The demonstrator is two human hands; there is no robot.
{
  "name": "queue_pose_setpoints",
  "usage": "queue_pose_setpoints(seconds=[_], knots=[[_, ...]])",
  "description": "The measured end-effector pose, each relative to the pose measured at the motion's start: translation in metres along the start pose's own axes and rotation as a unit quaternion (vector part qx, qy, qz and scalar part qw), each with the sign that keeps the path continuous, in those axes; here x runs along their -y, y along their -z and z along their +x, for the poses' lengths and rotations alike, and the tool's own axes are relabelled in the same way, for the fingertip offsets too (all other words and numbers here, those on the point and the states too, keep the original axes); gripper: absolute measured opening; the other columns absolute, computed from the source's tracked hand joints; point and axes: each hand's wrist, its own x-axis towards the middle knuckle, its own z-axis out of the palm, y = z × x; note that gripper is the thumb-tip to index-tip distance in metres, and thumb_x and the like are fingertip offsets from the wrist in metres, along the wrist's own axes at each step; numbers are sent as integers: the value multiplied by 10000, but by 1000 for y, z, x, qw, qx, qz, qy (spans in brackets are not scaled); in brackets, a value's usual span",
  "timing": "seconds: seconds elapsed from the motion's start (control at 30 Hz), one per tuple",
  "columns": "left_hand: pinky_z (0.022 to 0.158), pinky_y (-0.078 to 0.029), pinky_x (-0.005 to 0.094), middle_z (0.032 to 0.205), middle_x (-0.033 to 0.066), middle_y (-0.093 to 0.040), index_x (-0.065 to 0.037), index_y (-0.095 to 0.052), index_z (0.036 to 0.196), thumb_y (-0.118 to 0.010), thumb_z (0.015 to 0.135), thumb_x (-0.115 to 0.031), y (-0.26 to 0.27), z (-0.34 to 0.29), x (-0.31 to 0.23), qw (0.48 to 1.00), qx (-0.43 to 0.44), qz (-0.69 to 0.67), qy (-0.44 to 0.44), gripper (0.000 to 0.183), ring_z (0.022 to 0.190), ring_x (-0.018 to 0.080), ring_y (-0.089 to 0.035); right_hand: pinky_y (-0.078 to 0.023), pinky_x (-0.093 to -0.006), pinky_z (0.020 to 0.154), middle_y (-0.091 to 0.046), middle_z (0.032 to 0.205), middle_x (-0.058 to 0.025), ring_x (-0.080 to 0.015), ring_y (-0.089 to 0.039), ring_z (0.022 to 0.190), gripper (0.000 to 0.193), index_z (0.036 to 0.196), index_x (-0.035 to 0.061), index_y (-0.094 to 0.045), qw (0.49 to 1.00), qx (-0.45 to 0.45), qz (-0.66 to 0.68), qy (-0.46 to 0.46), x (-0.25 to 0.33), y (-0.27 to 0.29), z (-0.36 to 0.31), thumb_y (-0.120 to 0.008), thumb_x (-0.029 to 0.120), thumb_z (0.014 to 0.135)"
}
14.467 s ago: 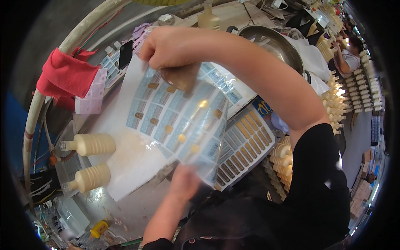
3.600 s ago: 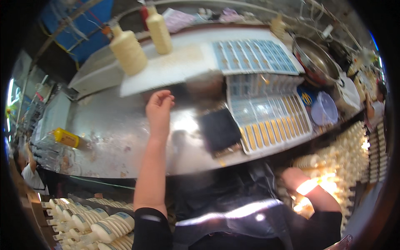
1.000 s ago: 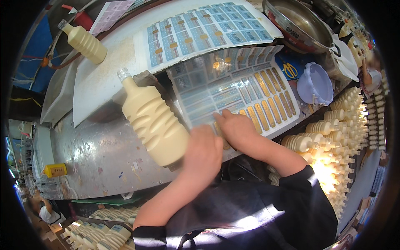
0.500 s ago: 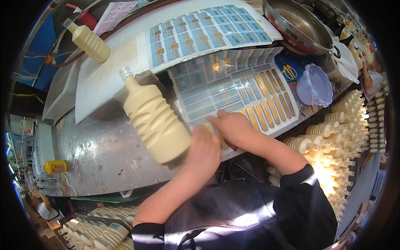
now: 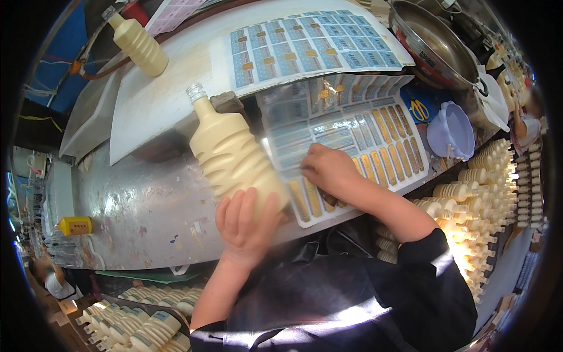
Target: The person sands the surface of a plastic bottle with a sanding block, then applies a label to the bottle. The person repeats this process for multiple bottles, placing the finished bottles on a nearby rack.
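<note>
A cream ribbed bottle (image 5: 230,154) lies aslant on the metal table, its clear threaded neck pointing away from me beside a dark block (image 5: 227,104). My left hand (image 5: 245,224) is closed over the bottle's base end, fingers spread along its side. To the right of the bottle lies a sheet of gold and blue stickers (image 5: 375,132), its far part curling up. Above this sheet's near part my right hand (image 5: 330,170) is closed in a pinch; whatever its fingertips hold is hidden.
Behind is a white board (image 5: 176,70) bearing a blue label sheet (image 5: 305,50) and another cream bottle (image 5: 139,47). A steel pan (image 5: 437,41), yellow scissors (image 5: 419,110) and a lilac bucket (image 5: 450,132) stand right. Many bottles (image 5: 469,211) fill the lower right; a yellow container (image 5: 76,226) sits left.
My left hand has moved from beside my right hand onto the bottle's base. My right hand has curled its fingers into a pinch over the sticker sheet. The whole view has shifted slightly.
</note>
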Motion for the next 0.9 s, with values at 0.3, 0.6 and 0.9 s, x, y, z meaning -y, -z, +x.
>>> queue_pose_setpoints(seconds=[0.3,0.6,0.9], knots=[[1029,-452,518,1429,205,-470,-120,-653,1264,-915,661,-186,-3,-7,26,981,-62,-130,127,661,1274,437,-512,-539,-419,760,-664,947,-132,-347,-668,846,109,865,28,-684,995,-59,80,24,-5,-6,9,-707,118,808],[1076,-423,523,1453,227,-416,-78,-598,1319,-945,644,-251,13,1,42,977,13,-179,115,778,1342,455,-439,-560,-349,735,-749,912,-154,-250,-716,782,242,1011,9,-717,984,89,138,-73,7,3,21,-704,143,810],[1089,-416,522,1538,270,-275,22,-424,1444,-926,688,-273,-11,-20,30,946,-20,-244,212,954,1322,468,-443,-547,-425,739,-719,888,-173,-351,-700,809,336,915,12,-746,999,21,0,-38,15,8,10,-806,297,747]])
